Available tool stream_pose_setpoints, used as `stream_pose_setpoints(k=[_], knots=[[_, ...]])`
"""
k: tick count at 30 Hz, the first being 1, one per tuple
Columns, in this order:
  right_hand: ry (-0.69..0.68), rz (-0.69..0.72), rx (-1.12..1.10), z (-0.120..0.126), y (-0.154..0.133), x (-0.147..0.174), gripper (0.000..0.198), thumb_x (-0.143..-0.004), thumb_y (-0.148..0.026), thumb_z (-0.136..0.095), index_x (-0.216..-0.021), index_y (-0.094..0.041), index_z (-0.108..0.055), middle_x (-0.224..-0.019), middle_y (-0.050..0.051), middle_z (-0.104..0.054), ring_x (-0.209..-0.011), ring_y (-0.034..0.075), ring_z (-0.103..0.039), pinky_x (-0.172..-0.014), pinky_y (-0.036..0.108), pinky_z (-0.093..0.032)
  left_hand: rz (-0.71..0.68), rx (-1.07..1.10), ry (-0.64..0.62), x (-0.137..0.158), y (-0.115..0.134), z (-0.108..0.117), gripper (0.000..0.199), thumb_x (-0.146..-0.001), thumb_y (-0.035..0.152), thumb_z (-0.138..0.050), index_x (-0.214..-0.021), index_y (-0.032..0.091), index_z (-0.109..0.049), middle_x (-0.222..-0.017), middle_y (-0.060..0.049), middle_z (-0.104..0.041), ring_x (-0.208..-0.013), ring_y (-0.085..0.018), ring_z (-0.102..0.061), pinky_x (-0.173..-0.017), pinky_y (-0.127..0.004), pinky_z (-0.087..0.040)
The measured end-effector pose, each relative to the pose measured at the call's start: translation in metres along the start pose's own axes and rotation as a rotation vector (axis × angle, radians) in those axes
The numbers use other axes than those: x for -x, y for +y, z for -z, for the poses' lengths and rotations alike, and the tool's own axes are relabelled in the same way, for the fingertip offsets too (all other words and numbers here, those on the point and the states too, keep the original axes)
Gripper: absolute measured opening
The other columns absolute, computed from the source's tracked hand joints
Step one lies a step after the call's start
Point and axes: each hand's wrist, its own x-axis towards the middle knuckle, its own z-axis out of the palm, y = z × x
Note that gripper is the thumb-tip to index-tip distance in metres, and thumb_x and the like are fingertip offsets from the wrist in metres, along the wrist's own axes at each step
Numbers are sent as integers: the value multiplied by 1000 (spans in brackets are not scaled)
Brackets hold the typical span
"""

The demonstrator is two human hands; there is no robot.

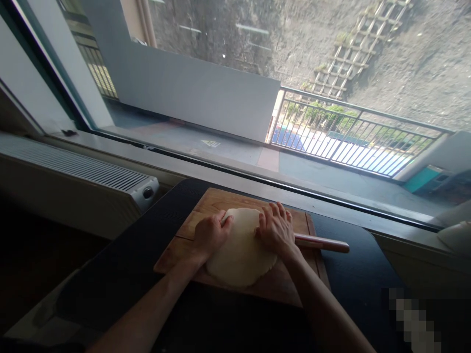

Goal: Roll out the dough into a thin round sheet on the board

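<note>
A flat, roundish sheet of pale dough (241, 255) lies on a wooden board (209, 201). My left hand (212, 233) is closed at the dough's upper left edge, with the thumb and fingers pinching it. Over the dough's right side, my right hand (275, 228) curls its fingers around a wooden rolling pin (324, 243). The pin's handle end sticks out to the right, past the board's edge. Between my hands the rest of the pin cannot be seen, and my right palm is hidden.
The board rests on a dark table (353, 274) with rounded corners, up against a window sill (235, 179). A white radiator (110, 181) stands to the left. Beyond the glass are a walkway and a metal railing (342, 132).
</note>
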Motion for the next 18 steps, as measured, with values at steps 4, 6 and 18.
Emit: stream_pose_setpoints(k=[4, 6, 18], knots=[[-2, -155, -18, -4, 11, -63, 37, -93, -36, -27, -110, -19, -56, -125, 12, -48, -114, 24, -42, -91, 38, -31, 36, 18, 12, -3, 0, 3, 34, -85, 45, -35, -71, 20, -54, -67, -3, -62, -62, -15, -55, -56, -25, -29], [18, -164, -17, -2, 16, -68, 36, -93, -34, -27, -102, -18, -58, -115, 12, -53, -104, 22, -47, -86, 35, -34, 83, 47, -38, -12, 2, 8, 34, -83, 45, -37, -68, 20, -55, -68, -4, -63, -62, -15, -56, -54, -25, -30], [13, -264, -26, 31, 83, 23, 49, -96, -40, -13, -91, -22, -58, -74, 3, -63, -68, 16, -58, -64, 29, -34, 45, 290, -627, -67, 87, 50, 37, -53, 42, -70, -79, 16, -65, -74, -7, -67, -58, -19, -59, -50, -26, -41]])
